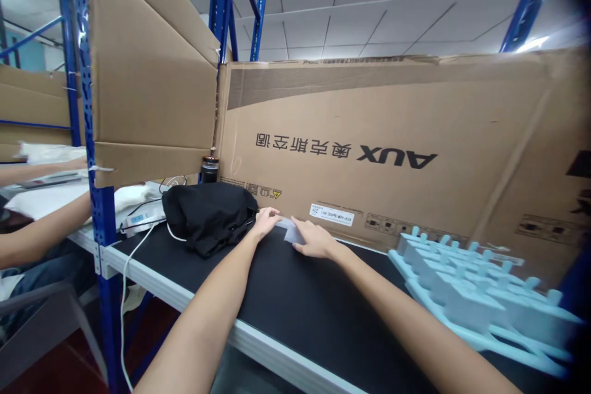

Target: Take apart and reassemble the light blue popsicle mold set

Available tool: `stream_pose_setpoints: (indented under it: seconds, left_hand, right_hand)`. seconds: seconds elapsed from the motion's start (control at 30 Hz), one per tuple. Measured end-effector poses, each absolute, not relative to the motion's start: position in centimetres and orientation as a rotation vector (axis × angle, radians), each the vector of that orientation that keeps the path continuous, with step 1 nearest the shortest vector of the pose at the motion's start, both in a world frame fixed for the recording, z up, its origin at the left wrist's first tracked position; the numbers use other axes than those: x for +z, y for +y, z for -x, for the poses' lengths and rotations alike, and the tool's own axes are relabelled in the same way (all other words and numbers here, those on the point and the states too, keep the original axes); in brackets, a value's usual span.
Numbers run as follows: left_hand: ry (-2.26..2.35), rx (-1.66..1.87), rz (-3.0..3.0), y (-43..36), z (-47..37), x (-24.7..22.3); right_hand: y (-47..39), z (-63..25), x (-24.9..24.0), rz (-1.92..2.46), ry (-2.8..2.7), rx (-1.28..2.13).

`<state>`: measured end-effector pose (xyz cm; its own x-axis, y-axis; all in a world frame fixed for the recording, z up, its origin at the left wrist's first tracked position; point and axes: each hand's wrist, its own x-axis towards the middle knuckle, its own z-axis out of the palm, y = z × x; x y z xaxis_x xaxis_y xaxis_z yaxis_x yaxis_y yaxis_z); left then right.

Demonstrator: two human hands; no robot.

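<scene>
Little clear sheet [290,234] is at the far side of the black table [300,308], right between the hands. Left hand [266,221] is at its left end, right hand [314,239] touches its right side, honestly can't tell if either's pinching it. Black bag [207,212] sits just left, blue tray [475,301] off right.

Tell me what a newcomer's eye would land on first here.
Probably the big cardboard sheet along the back, with its upside-down AUX lettering. Next, the pale blue knobbed blocks at the right of the black tabletop, and the crumpled black cloth at the left. Between these, the left hand and right hand meet at a small translucent piece.
</scene>
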<state>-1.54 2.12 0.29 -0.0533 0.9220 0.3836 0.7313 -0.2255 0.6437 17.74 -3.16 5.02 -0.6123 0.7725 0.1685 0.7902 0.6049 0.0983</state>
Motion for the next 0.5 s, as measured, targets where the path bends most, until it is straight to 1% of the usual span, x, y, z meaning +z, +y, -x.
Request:
stream_pose_setpoints:
  seconds: [0.1,0.23,0.4,0.5]
  left_hand:
    - [1.776,1.13,-2.002,2.1,1.5,0.1]
    - [1.777,1.095,-2.053,2.4,1.3,-0.3]
    - [1.76,1.067,-2.12,2.6,1.3,-0.6]
    - [1.75,1.044,-2.149,2.6,1.4,-0.8]
  right_hand:
    - [-3.4,-17.5,4.7,1.291,-2.648,-0.381]
    - [-4.9,-19.4,4.5,1.288,-2.566,-0.555]
    - [-9.4,-23.1,6.5,1.231,-2.487,-0.534]
    - [-12.9,-27.8,8.3,1.239,-2.318,-0.513]
